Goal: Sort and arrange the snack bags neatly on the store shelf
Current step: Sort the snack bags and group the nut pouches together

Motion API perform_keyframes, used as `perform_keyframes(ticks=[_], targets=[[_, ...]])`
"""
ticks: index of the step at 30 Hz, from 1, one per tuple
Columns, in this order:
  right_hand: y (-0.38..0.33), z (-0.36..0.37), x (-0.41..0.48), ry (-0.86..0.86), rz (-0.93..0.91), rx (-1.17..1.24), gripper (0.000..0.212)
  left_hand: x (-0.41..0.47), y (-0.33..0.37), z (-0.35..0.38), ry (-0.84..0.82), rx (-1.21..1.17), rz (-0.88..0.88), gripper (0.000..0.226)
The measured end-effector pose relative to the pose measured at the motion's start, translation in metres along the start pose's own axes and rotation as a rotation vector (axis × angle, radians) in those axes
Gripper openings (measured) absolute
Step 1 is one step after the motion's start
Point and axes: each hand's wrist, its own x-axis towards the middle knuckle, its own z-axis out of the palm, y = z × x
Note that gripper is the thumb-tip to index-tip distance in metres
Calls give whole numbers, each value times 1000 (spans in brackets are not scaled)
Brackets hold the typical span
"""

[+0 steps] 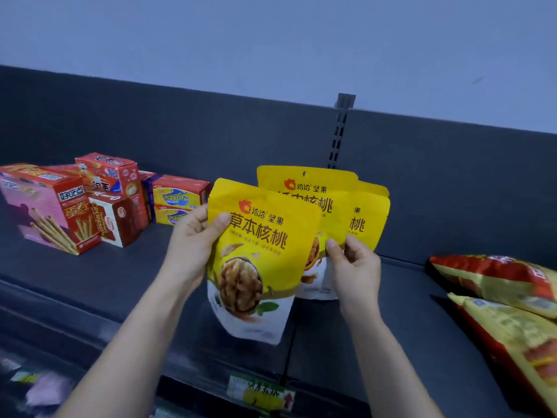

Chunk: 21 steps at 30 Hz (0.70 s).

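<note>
Left hand [193, 236] gripped front yellow bag [256, 267] by left edge, thumb across face. Right hand [355, 267] pinched lower part of second yellow bag [307, 188] just behind. Third yellow bag [367, 218] behind both, near back panel of shelf [120, 282]; its support unclear. Front two read 洽洽 坚果, front one also 草本核桃.

Judged roughly midway:
- walnut bags gathered at shelf middle, not yet set in row
- red-and-yellow bags [497, 279] lay flat at right end, unsorted

Boxes [60, 206] at left end, one marked 好吃点 蛋卷. Price label [259, 393] on front edge blurred.

Three yellow walnut bags [259, 251], centre; two red-and-yellow snack bags [494, 279], right; at least five snack boxes [72, 212], far left.
</note>
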Motion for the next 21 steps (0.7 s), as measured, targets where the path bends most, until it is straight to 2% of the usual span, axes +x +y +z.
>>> perform_keyframes(ticks=[3,6,10,15,18,21], targets=[[1,-21,-1,20,16,26,41,-3,-19,18,-13,46,0,26],[8,-37,-1,13,66,60,35,-9,-32,38,9,58,-33,12],[18,-54,-5,5,116,3,9,-15,-40,59,-16,22,-52,16],[22,-74,-6,-22,141,-119,11,-18,-46,66,-90,53,-105,16],[18,-76,-6,-65,130,-183,25,-21,-50,64,-114,75,-160,34],[17,-71,-4,-81,122,-174,17,-24,-51,66,-101,70,-169,31]])
